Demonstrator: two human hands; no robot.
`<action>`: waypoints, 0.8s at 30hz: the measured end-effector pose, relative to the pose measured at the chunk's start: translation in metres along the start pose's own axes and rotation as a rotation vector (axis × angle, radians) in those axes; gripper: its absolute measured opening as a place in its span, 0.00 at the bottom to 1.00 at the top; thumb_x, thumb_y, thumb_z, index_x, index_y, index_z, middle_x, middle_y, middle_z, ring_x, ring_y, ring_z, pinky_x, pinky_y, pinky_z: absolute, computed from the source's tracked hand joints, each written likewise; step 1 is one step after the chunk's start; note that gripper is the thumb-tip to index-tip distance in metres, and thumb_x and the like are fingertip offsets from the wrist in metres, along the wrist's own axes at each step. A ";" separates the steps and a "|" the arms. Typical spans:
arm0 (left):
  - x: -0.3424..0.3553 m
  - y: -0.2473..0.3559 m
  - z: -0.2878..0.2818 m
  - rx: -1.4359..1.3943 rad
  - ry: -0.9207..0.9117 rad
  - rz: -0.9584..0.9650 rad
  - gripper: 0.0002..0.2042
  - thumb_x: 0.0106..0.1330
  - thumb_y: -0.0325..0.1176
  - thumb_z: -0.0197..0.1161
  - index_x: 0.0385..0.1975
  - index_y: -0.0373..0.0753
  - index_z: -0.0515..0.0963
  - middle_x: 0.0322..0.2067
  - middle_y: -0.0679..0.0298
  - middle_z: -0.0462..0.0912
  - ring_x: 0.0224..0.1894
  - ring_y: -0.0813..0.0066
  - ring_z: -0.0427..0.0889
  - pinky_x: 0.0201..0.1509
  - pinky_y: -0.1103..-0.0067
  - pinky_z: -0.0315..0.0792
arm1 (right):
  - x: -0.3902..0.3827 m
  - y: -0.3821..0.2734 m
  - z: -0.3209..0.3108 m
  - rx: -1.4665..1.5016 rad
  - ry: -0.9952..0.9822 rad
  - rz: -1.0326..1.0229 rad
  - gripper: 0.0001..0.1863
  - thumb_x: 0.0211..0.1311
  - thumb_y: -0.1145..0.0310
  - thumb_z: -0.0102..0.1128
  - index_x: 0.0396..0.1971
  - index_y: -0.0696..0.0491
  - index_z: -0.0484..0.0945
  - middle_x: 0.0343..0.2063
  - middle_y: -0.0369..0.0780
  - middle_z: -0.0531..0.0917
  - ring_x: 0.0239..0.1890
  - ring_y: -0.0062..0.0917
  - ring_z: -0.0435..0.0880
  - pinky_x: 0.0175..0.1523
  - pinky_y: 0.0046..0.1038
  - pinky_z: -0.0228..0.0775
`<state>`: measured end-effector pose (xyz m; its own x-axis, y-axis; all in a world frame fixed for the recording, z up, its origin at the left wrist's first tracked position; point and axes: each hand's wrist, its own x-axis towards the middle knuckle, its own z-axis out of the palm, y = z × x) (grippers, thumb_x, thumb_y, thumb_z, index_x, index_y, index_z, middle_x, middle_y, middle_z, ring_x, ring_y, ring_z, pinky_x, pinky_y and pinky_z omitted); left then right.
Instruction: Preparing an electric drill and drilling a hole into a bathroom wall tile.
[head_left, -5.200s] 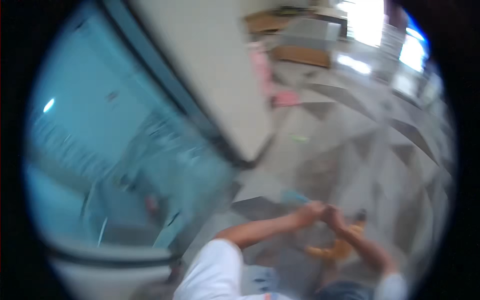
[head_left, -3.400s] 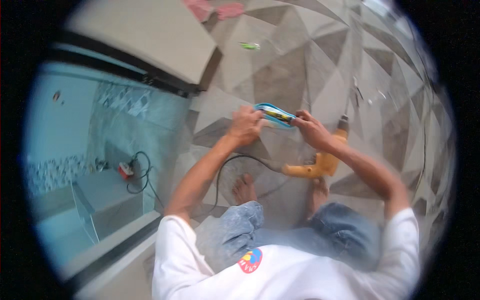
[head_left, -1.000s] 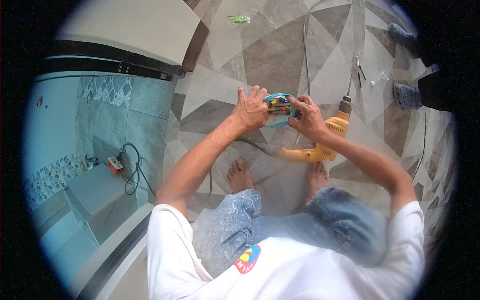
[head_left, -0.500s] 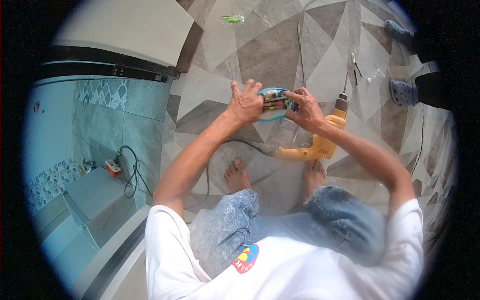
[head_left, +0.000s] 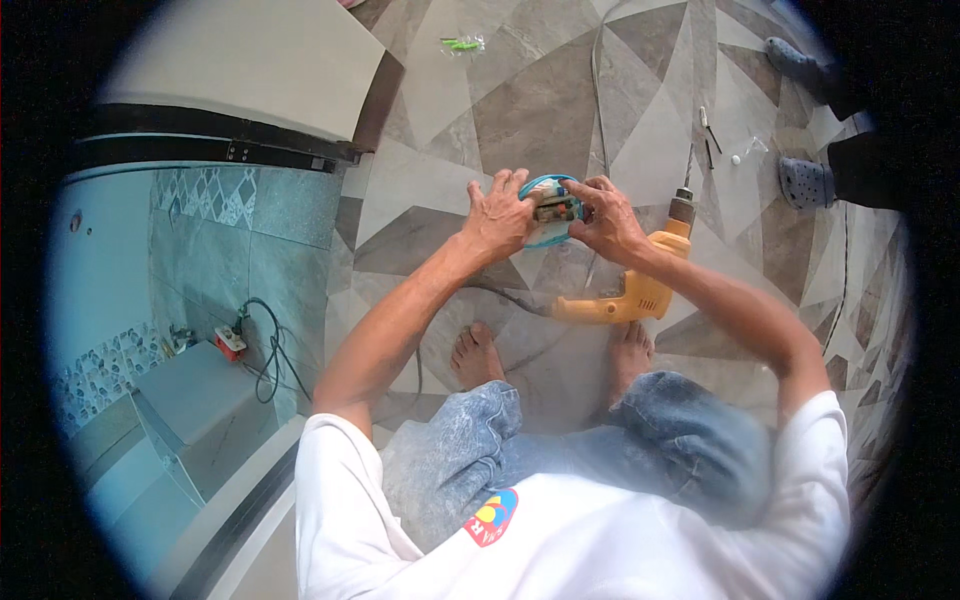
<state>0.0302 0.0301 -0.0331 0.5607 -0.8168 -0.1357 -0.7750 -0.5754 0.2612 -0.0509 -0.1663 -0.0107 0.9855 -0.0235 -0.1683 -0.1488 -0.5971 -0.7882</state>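
Between my two hands is a small pouch or case with a light-blue rim (head_left: 549, 243), its top opened toward me. Several small slim pieces lie inside it, too small and partly covered to name. My left hand (head_left: 497, 218) grips its left side, fingers pointing away from me. From the right, my right hand (head_left: 612, 224) pinches the other edge, with thumb and fingers at the opening. A yellow power drill (head_left: 628, 298) lies on the floor just below my right hand, a long bit (head_left: 690, 163) in its chuck pointing away.
The drill's cord runs left past my bare feet (head_left: 477, 355). Beyond the right hand lie a thin dark rod (head_left: 709, 153) and a small white round piece (head_left: 736, 160). Another person's grey clog (head_left: 806, 183) stands at right. Green pieces in clear plastic (head_left: 462, 46) lie far off.
My left hand has shifted slightly right along the pouch, its fingers now nearer the rim. The pouch has tipped a little, and less of its contents shows.
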 end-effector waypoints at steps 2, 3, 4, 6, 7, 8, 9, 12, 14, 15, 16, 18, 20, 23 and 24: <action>0.004 0.001 0.005 0.006 0.056 0.039 0.16 0.55 0.34 0.62 0.44 0.40 0.78 0.61 0.53 0.62 0.65 0.57 0.60 0.52 0.39 0.60 | 0.002 0.000 0.000 -0.016 -0.009 0.010 0.34 0.42 0.73 0.65 0.56 0.52 0.74 0.43 0.46 0.75 0.35 0.30 0.78 0.44 0.29 0.73; 0.006 0.002 0.007 -0.003 0.067 0.050 0.16 0.55 0.34 0.62 0.44 0.40 0.78 0.60 0.53 0.62 0.64 0.57 0.61 0.52 0.39 0.59 | 0.003 0.000 0.001 -0.016 -0.013 0.010 0.34 0.42 0.73 0.65 0.56 0.52 0.74 0.43 0.46 0.75 0.35 0.30 0.78 0.44 0.29 0.73; 0.008 0.004 0.009 -0.021 0.037 0.056 0.15 0.55 0.34 0.61 0.43 0.40 0.79 0.59 0.53 0.63 0.63 0.57 0.61 0.53 0.40 0.58 | 0.003 -0.001 0.000 -0.023 -0.012 0.006 0.33 0.41 0.73 0.65 0.56 0.52 0.75 0.42 0.46 0.75 0.35 0.30 0.78 0.43 0.29 0.73; 0.013 0.005 0.011 -0.014 0.071 0.038 0.14 0.56 0.35 0.61 0.42 0.40 0.79 0.57 0.52 0.64 0.62 0.57 0.62 0.53 0.40 0.58 | 0.005 -0.002 0.000 -0.031 -0.013 0.002 0.33 0.41 0.73 0.65 0.56 0.52 0.75 0.42 0.46 0.75 0.34 0.29 0.78 0.43 0.29 0.73; 0.016 0.006 0.011 -0.010 0.075 0.014 0.14 0.56 0.36 0.60 0.41 0.40 0.80 0.56 0.52 0.65 0.61 0.56 0.63 0.53 0.40 0.57 | 0.006 -0.003 0.000 -0.039 -0.002 -0.009 0.33 0.41 0.73 0.65 0.55 0.53 0.75 0.41 0.45 0.75 0.34 0.29 0.78 0.42 0.29 0.73; 0.019 0.007 0.011 -0.012 0.068 0.015 0.14 0.56 0.36 0.60 0.41 0.40 0.80 0.56 0.52 0.65 0.61 0.56 0.63 0.53 0.40 0.57 | 0.006 -0.004 0.000 -0.055 -0.001 -0.002 0.33 0.41 0.73 0.65 0.55 0.53 0.75 0.40 0.45 0.76 0.33 0.29 0.78 0.42 0.29 0.73; 0.021 0.008 0.011 0.101 0.122 0.067 0.13 0.57 0.35 0.59 0.40 0.39 0.80 0.54 0.52 0.66 0.60 0.56 0.64 0.53 0.41 0.57 | 0.007 -0.004 -0.001 -0.050 0.009 -0.019 0.33 0.41 0.73 0.65 0.55 0.53 0.75 0.40 0.45 0.76 0.33 0.29 0.78 0.42 0.29 0.73; 0.030 0.008 0.009 0.188 0.082 0.089 0.12 0.59 0.35 0.58 0.39 0.37 0.81 0.52 0.51 0.67 0.59 0.55 0.64 0.53 0.41 0.57 | 0.009 -0.004 -0.003 -0.060 -0.071 0.012 0.32 0.41 0.74 0.65 0.54 0.55 0.75 0.43 0.49 0.76 0.43 0.39 0.78 0.49 0.34 0.73; 0.034 0.006 0.007 0.161 -0.010 0.059 0.13 0.60 0.35 0.57 0.38 0.36 0.81 0.51 0.51 0.67 0.59 0.54 0.64 0.54 0.40 0.56 | 0.011 -0.004 -0.004 -0.035 -0.048 0.021 0.32 0.41 0.73 0.66 0.53 0.56 0.75 0.43 0.49 0.76 0.45 0.40 0.78 0.50 0.34 0.72; 0.035 0.006 0.006 0.174 -0.013 0.071 0.13 0.60 0.35 0.56 0.39 0.35 0.80 0.51 0.51 0.67 0.59 0.54 0.64 0.54 0.39 0.56 | 0.012 -0.003 -0.003 -0.048 -0.049 0.024 0.32 0.41 0.73 0.66 0.53 0.56 0.75 0.43 0.49 0.76 0.45 0.40 0.78 0.50 0.34 0.72; 0.036 0.005 0.005 0.189 -0.014 0.084 0.13 0.61 0.34 0.56 0.40 0.33 0.80 0.52 0.51 0.67 0.59 0.54 0.64 0.54 0.39 0.56 | 0.014 -0.003 -0.003 -0.053 -0.027 0.002 0.32 0.41 0.73 0.66 0.54 0.54 0.75 0.42 0.47 0.77 0.38 0.34 0.79 0.46 0.32 0.73; 0.038 0.002 0.004 0.208 -0.017 0.094 0.14 0.61 0.34 0.56 0.41 0.32 0.79 0.52 0.50 0.67 0.59 0.54 0.64 0.54 0.38 0.56 | 0.016 -0.002 -0.003 -0.062 0.005 -0.025 0.33 0.41 0.72 0.65 0.55 0.53 0.75 0.41 0.45 0.77 0.31 0.28 0.79 0.41 0.29 0.74; 0.038 0.000 0.003 0.220 -0.026 0.103 0.15 0.62 0.35 0.56 0.42 0.31 0.79 0.52 0.50 0.67 0.59 0.53 0.64 0.54 0.38 0.55 | 0.013 0.000 -0.003 -0.088 -0.009 -0.012 0.31 0.41 0.71 0.65 0.53 0.54 0.77 0.40 0.45 0.77 0.31 0.29 0.79 0.41 0.29 0.74; 0.035 -0.004 0.001 0.200 -0.073 0.118 0.15 0.61 0.34 0.55 0.42 0.29 0.78 0.52 0.49 0.66 0.59 0.54 0.64 0.54 0.39 0.57 | 0.006 0.002 -0.005 -0.117 -0.002 -0.032 0.29 0.41 0.71 0.66 0.51 0.56 0.78 0.39 0.46 0.77 0.31 0.30 0.80 0.41 0.30 0.74; 0.033 -0.004 0.001 0.147 -0.067 0.136 0.14 0.61 0.33 0.55 0.40 0.29 0.77 0.52 0.49 0.66 0.59 0.54 0.64 0.54 0.41 0.58 | 0.004 0.003 -0.005 -0.107 0.000 -0.034 0.29 0.41 0.71 0.66 0.51 0.56 0.78 0.39 0.46 0.77 0.31 0.30 0.80 0.41 0.30 0.74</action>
<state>0.0515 0.0057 -0.0391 0.4317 -0.8853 -0.1729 -0.8790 -0.4559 0.1393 -0.0469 -0.1722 -0.0105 0.9898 -0.0013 -0.1428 -0.1056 -0.6800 -0.7256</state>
